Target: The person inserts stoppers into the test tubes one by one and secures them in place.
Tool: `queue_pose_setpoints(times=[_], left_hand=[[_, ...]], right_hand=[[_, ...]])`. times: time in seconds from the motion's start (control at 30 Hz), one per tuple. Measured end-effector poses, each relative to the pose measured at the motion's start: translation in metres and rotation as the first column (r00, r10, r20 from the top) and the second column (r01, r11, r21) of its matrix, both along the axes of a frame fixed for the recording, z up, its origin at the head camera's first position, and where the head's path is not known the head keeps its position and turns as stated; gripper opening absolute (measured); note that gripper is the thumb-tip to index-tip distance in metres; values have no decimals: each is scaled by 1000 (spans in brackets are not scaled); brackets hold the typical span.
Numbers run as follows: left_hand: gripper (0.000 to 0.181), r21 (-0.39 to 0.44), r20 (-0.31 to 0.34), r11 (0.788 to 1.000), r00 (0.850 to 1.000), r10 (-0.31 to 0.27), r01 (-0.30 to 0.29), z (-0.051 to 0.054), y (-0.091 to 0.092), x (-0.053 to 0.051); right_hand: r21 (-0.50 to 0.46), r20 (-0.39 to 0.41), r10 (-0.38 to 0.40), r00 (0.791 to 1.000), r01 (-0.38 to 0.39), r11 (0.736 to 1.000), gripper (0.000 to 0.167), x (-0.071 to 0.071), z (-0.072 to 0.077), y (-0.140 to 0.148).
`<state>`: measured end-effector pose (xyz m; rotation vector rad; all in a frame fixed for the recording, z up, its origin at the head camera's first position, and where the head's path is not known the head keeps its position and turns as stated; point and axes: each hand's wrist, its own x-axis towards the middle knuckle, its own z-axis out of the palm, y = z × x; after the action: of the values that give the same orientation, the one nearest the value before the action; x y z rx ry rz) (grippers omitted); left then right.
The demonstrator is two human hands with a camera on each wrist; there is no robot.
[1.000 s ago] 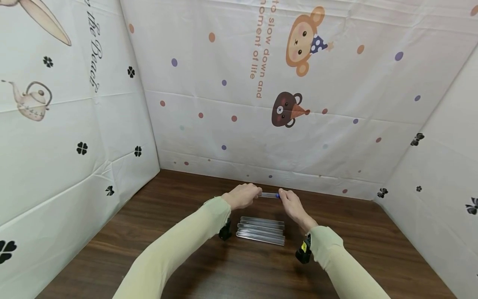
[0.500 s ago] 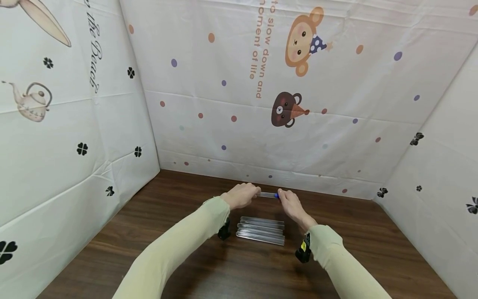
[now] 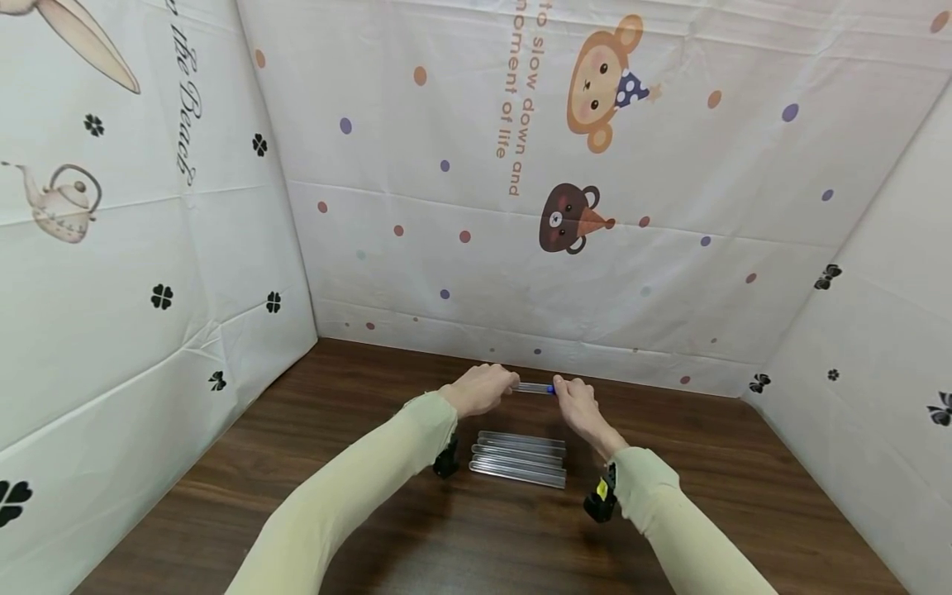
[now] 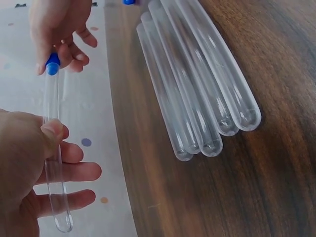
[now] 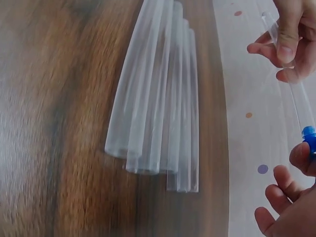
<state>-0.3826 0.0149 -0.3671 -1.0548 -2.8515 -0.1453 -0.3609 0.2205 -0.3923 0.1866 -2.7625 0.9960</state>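
My left hand (image 3: 479,390) pinches a clear test tube (image 4: 52,101) between thumb and fingers, its rounded end toward the lower left in the left wrist view. At the tube's other end, my right hand (image 3: 583,409) pinches a blue stopper (image 4: 52,64). The stopper's lighter tip lies at the mouth of the tube; how deep it sits I cannot tell. Both hands are above the far part of the table. Nearer the person, several clear test tubes (image 3: 518,459) lie side by side, their rounded ends to the left and open ends to the right.
The dark wood table (image 3: 416,529) meets a white printed sheet (image 3: 416,273) at the back, with similar sheets at both sides. A second blue piece (image 4: 129,1) shows at the top edge of the left wrist view, mostly cut off.
Almost nothing differs. Both hands stay at the same place with the tube and stopper; the head view has drifted very slightly.
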Motion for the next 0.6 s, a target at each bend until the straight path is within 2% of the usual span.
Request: queue_pose_setpoints(times=[0.13,0.27,0.4,0.47,0.53,0.6], left_hand=[[38,31,-10,999,1000,-11,11,0,1,-1],[41,70,15,997,1000,-20,19,-1,3,0],[45,111,54,994,998,-22,16,-2,3,2],[46,125,64,992,998,-24,16,-3,4,2],[46,131,63,991,998,-24,16,-3,4,2],[44,132,54,991,998,-22,15,-3,5,2]], right_hand=[[-32,48,-15,999,16,999,51,2,2,-2],[-99,70,8,998,-1,995,49,4,3,-1],[-184,41,51,998,-43,982,48,7,2,0],[-231,-7,80,997,-79,970,50,8,1,0],[-259,-26,90,996,-94,961,53,8,0,0],[-271,-22,73,997,-76,959,54,8,0,-2]])
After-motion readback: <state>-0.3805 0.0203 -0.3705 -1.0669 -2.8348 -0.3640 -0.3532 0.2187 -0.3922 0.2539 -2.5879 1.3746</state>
